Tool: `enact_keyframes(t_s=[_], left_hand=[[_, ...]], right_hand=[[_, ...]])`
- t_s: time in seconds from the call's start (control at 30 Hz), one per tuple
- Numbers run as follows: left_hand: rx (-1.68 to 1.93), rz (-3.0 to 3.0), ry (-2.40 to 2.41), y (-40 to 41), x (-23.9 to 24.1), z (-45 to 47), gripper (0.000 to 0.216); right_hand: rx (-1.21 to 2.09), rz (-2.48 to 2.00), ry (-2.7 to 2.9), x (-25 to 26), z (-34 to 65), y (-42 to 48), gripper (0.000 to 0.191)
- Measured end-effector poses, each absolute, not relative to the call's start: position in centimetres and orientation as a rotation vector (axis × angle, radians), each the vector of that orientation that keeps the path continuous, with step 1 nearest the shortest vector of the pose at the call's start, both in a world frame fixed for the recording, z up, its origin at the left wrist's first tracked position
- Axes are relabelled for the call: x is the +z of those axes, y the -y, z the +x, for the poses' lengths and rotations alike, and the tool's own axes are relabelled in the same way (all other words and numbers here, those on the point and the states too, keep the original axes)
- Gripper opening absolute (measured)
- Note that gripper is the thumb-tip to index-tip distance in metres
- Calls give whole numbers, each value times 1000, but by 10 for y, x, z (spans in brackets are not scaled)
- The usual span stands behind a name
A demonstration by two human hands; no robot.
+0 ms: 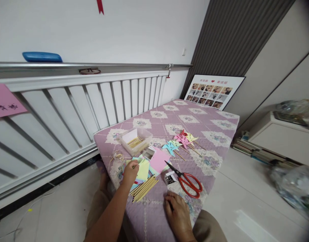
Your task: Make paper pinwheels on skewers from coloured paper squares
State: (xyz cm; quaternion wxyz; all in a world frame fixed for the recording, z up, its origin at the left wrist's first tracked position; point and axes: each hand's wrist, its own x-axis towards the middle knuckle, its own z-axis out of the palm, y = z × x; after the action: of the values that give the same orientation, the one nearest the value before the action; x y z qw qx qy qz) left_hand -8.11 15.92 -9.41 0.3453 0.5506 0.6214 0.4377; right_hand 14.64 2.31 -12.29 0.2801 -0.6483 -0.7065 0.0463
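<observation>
Purple quilted bed (220, 124) by a white railing, craft bits all over it. Left hand (130, 172) has its fingers curled down on the coloured paper (143, 169) near the bed's front edge, pinching the top sheet I think. Right hand (178, 215) rests on the quilt just below the red scissors (188, 184); can't tell if its bent fingers grip anything. Wooden sticks (144, 189) lie between the hands.

The coloured paper squares (143, 169) lie flat in a loose, fanned pile just below the frame's centre. A yellow-green sheet is on top, pale blue edges show beneath, and a pink sheet lies at the right. The left hand (130, 172) has its fingers (135, 164) on the pile's left edge.
</observation>
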Motion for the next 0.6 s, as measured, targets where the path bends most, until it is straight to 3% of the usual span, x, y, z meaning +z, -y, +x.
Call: enact_keyframes(t_s=[0.6], left_hand=[[1170,1160,-1560,-157,-76,-88,19]], right_hand=[[96,-1737,1892,-126,148,-23,16]])
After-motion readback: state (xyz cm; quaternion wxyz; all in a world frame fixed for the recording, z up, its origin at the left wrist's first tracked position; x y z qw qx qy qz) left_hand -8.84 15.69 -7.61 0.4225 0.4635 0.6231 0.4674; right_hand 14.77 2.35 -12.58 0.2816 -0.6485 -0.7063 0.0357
